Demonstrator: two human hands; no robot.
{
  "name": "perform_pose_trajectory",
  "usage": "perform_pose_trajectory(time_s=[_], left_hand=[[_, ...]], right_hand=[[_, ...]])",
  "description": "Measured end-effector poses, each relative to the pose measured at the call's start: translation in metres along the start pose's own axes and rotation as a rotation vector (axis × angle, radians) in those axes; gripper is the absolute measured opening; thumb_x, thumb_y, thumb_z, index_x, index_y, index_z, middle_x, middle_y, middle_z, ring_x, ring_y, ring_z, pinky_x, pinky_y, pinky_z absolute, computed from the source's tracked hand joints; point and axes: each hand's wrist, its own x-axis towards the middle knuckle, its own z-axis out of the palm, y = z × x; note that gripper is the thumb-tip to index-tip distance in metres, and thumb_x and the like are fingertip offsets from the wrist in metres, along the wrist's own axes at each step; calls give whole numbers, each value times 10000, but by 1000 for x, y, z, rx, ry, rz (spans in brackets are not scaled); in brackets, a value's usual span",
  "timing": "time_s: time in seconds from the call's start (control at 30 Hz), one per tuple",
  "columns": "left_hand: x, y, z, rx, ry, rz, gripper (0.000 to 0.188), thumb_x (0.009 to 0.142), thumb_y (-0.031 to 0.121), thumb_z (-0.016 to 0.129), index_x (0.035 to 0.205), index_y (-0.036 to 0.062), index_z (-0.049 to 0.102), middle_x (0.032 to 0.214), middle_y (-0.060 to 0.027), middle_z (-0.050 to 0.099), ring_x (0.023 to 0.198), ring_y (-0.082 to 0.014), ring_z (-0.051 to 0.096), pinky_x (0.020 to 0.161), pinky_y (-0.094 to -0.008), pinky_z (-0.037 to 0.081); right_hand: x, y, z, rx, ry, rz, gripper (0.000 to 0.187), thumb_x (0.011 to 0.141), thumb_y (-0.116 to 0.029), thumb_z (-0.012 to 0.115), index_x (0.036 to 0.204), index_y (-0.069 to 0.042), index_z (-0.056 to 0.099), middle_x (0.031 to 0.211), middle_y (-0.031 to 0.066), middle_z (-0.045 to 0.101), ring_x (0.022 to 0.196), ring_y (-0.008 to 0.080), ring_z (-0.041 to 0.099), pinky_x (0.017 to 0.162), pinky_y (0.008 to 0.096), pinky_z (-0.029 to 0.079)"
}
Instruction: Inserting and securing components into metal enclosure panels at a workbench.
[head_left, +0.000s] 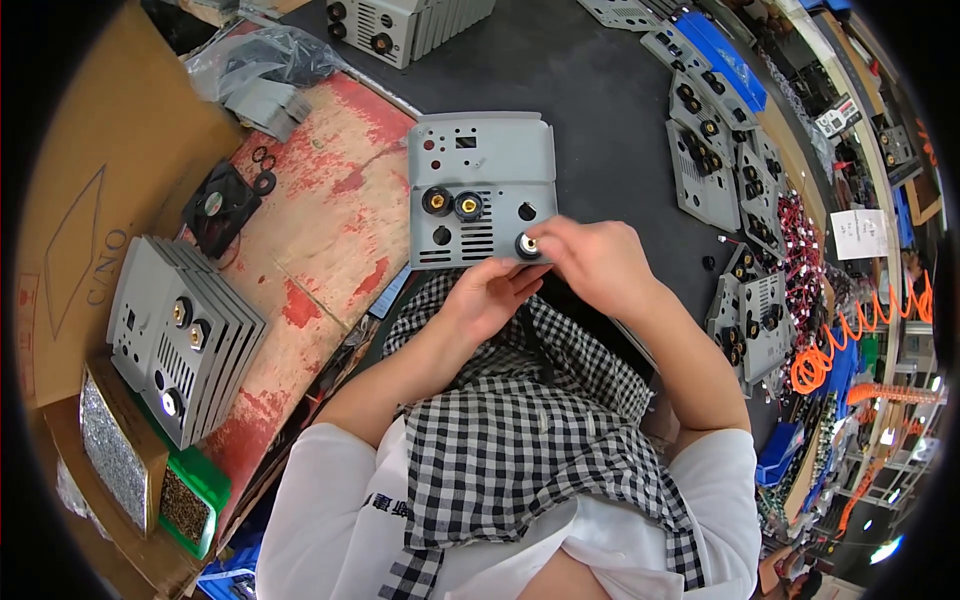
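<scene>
A grey metal panel (430, 240) with slots and round holes lies in front of me, its near edge by my body. Two black round sockets with brass centres, one of them this socket (468, 206), sit side by side in it. My right hand (605, 265) pinches another black socket (528, 246) with a shiny metal centre, at the panel's near right corner. Fingers bent, my left hand (485, 300) grips the near edge just below that socket. Its fingertips are partly hidden under the panel.
Stacked grey panels (180, 340) stand at left, near a black fan (222, 205) and a green bin (195, 500) of small parts. A grey stack (400, 30) stands at the far side. Panels with sockets (705, 160) line the right, beside an orange coiled hose (815, 370).
</scene>
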Motion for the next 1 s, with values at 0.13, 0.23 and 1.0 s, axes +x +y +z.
perform_pose_trajectory(time_s=[0.13,0.23,1.0], left_hand=[[2,1,-1,-27,-11,-9,272,757,175,583,1017,94,580,1066,-37,573,1062,-211,492,946,-363,320],[3,2,1,-7,-12,-2,284,761,182,576,1032,98,566,1102,-34,554,1073,-212,485,950,-369,317],[-30,7,50,1236,-77,846,191,694,28,682,853,-4,582,840,-71,505,725,-140,567,638,-224,492]], right_hand=[[0,-2,1,66,137,138,204,859,-281,477,894,-115,590,715,96,618,647,267,606,553,387,471],[3,10,17,75,206,-23,193,852,-273,486,883,-114,592,700,92,614,642,276,602,548,390,469],[-30,-4,17,464,150,9,385,655,-25,661,1023,-46,549,907,101,574,704,200,596,619,282,482]])
